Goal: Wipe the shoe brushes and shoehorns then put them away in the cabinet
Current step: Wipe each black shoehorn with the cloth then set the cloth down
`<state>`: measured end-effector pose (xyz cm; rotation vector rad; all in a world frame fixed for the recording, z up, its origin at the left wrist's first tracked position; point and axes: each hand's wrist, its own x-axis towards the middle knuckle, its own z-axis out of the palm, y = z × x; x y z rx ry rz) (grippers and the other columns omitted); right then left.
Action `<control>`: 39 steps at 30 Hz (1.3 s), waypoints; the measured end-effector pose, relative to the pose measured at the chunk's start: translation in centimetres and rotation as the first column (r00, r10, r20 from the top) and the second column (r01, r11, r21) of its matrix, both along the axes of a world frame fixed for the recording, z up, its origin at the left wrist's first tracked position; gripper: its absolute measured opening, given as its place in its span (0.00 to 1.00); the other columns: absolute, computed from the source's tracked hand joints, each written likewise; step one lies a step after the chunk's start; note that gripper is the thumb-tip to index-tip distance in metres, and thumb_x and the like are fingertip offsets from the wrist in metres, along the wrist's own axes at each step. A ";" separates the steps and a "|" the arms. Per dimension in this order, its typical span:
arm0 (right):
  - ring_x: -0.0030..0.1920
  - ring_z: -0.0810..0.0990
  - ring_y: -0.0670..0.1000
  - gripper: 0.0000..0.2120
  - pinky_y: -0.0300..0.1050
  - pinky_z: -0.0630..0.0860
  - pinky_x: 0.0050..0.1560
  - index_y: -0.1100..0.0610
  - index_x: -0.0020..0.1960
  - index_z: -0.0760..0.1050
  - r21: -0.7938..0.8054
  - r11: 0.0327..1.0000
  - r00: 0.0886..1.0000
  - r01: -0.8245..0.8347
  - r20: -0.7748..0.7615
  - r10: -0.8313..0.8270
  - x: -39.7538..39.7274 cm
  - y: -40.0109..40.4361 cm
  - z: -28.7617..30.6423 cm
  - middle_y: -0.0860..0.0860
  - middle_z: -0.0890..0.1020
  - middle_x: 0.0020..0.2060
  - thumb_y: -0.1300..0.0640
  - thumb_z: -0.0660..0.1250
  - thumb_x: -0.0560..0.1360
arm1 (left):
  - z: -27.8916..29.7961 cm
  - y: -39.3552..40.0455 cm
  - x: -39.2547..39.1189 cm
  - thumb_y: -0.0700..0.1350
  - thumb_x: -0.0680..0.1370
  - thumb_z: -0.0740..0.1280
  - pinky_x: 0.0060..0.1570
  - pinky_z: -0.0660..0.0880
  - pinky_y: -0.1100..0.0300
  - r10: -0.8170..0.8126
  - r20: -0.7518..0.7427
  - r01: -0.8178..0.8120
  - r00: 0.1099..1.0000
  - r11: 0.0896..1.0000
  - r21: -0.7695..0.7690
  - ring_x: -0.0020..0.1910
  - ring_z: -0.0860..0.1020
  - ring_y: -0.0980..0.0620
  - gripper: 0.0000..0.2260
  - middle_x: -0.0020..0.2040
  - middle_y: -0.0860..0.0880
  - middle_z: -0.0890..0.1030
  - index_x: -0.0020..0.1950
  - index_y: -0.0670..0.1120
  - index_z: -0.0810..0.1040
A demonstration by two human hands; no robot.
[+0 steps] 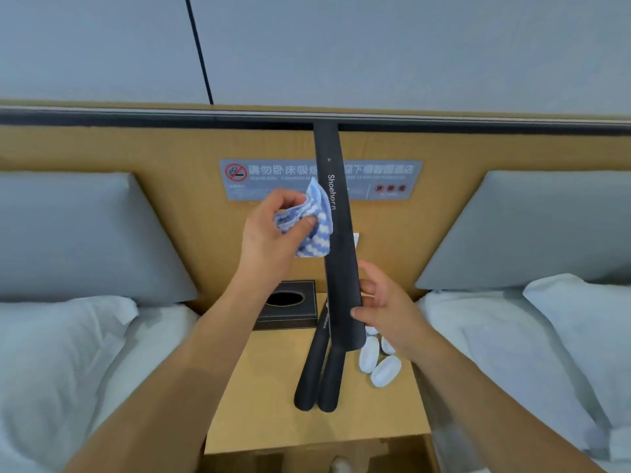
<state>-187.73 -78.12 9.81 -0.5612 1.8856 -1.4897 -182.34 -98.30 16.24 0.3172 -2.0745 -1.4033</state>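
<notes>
Up close, the left hand [269, 227] has its fingers [290, 199] curled over a bunched blue-and-white cloth [316, 221], with the thumb pressing the cloth from below, so the cloth is pinched firmly. The cloth lies against the left edge of the held shoehorn [336, 233], just beside the printed word "Shoehorn".

The right hand [386, 308] grips that same shoehorn near its wide lower end: the thumb lies across its front face, and the other fingers are half bent, loosely spread beside its right edge. The shoehorn is long and black and stands nearly upright, tilted slightly, with its narrow end up at the dark rail of the wooden headboard [164, 155] and its wide end over the desk [273, 404].

Below the held shoehorn, two more black shoehorns [316, 377] lie side by side on the desk, touching each other, with their rounded ends toward the near edge. Just to the right of the held shoehorn's lower end lie several white oval shoe brushes [386, 370], close together. To its left, at the back of the desk, stands a dark tissue box [285, 307]. Behind the held shoehorn a grey sign [273, 180] with a no-smoking mark is fixed to the headboard. White pillows [68, 336] lie on the beds on either side of the desk.
</notes>
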 end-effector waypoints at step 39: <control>0.55 0.83 0.60 0.24 0.51 0.82 0.49 0.45 0.65 0.79 -0.456 0.855 0.961 -0.245 0.005 0.278 -0.2 -5.0 11.5 0.57 0.83 0.54 0.70 0.63 0.79 | 20.7 -6.6 -1.3 0.43 0.79 0.65 0.36 0.79 0.50 0.396 -0.242 -0.453 0.886 0.626 -0.634 0.37 0.80 0.44 0.06 0.45 0.45 0.77 0.46 0.44 0.81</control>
